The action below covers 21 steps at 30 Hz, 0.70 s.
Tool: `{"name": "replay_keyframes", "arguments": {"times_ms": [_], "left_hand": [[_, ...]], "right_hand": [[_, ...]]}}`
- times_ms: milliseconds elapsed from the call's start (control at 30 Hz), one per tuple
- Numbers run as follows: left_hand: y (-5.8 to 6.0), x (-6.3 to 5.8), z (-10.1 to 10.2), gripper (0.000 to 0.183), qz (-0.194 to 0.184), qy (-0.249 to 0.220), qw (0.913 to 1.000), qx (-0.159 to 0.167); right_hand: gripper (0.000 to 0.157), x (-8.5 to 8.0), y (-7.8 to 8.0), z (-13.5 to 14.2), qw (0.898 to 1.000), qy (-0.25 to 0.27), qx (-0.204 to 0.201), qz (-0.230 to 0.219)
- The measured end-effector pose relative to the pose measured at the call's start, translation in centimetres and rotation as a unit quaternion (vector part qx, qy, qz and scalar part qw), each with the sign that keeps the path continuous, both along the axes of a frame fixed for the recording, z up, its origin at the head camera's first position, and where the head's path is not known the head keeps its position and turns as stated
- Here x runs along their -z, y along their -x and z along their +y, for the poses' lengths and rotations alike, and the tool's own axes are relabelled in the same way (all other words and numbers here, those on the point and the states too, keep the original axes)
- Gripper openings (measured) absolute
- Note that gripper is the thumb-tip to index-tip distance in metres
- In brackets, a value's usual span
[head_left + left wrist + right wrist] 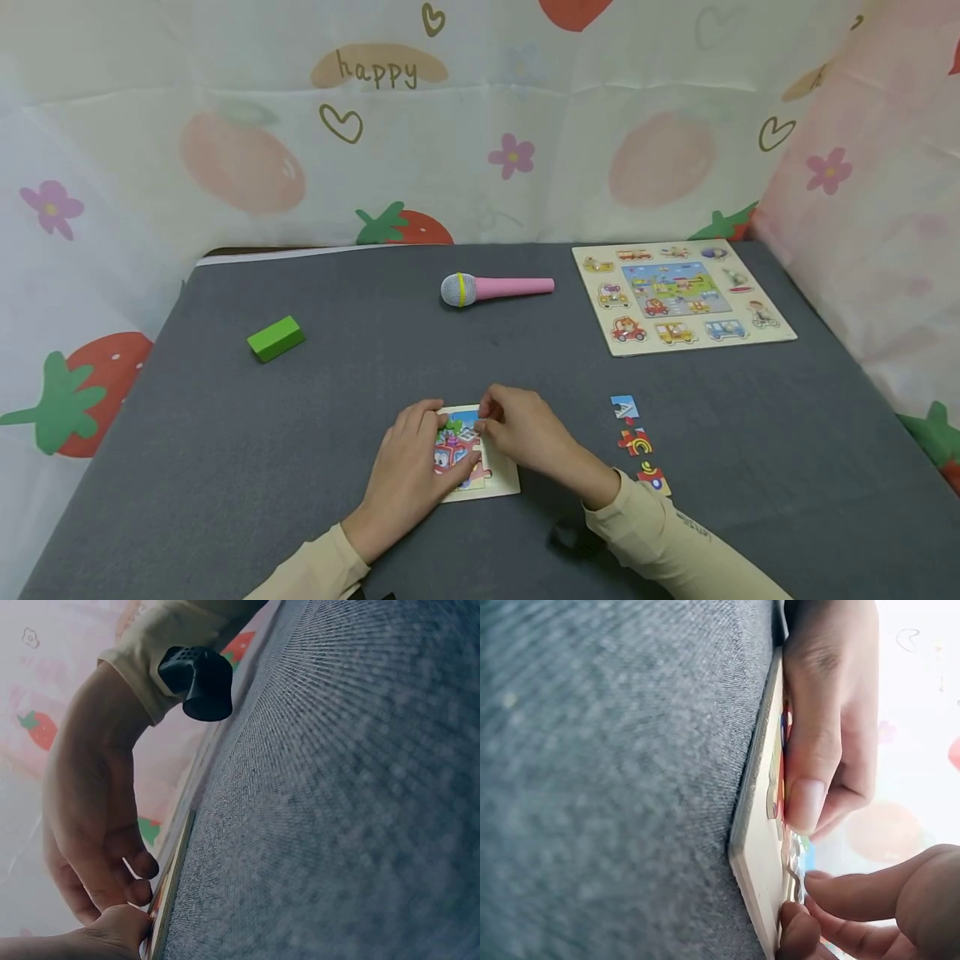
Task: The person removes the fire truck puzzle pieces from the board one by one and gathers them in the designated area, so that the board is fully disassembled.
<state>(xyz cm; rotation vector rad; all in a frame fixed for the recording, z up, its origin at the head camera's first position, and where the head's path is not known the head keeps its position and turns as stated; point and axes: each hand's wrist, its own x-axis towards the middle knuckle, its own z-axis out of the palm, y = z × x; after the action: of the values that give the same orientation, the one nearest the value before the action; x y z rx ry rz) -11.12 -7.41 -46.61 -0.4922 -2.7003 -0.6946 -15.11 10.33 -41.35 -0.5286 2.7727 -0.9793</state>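
Observation:
A small jigsaw puzzle board (504, 480) with a pale wooden frame lies near the front middle of the table, partly filled with colourful pieces. My left hand (411, 460) rests over its left side, the thumb lying across the picture and the fingers along the far left edge. At the upper right of the picture, my right hand (528, 429) pinches a puzzle piece (798, 879) between thumb and fingers, low over the board. Most of that piece is hidden by the fingers. To the right lie several loose puzzle pieces (636, 442) in a column, the nearest beside the right sleeve.
A pink toy microphone (513, 287) lies at the back middle. The green block (276, 338) is on the left. A larger vehicle puzzle board (600, 309) occupies the back right. Patterned cloth (465, 125) hangs behind the grey table (360, 350).

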Motion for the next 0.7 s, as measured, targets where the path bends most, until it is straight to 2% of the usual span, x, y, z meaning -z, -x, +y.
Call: {"name": "replay_keyframes", "arguments": {"times_ms": [167, 400, 700], "left_hand": [[0.0, 0.0, 0.0, 0.052, 0.003, 0.000, 1.0000, -0.002], [0.0, 0.1, 0.1, 0.052, 0.006, 0.000, 1.0000, -0.001], [0.0, 0.0, 0.0, 0.054, 0.000, 0.002, 1.0000, -0.004]], "right_hand": [[0.005, 0.2, 0.3, 0.0, 1.000, 0.019, 0.015, -0.007], [0.004, 0.2, 0.5, 0.2, 0.999, 0.032, 0.008, -0.020], [0.003, -0.9, 0.9, 1.1, 0.997, 0.058, 0.013, -0.057]]}}
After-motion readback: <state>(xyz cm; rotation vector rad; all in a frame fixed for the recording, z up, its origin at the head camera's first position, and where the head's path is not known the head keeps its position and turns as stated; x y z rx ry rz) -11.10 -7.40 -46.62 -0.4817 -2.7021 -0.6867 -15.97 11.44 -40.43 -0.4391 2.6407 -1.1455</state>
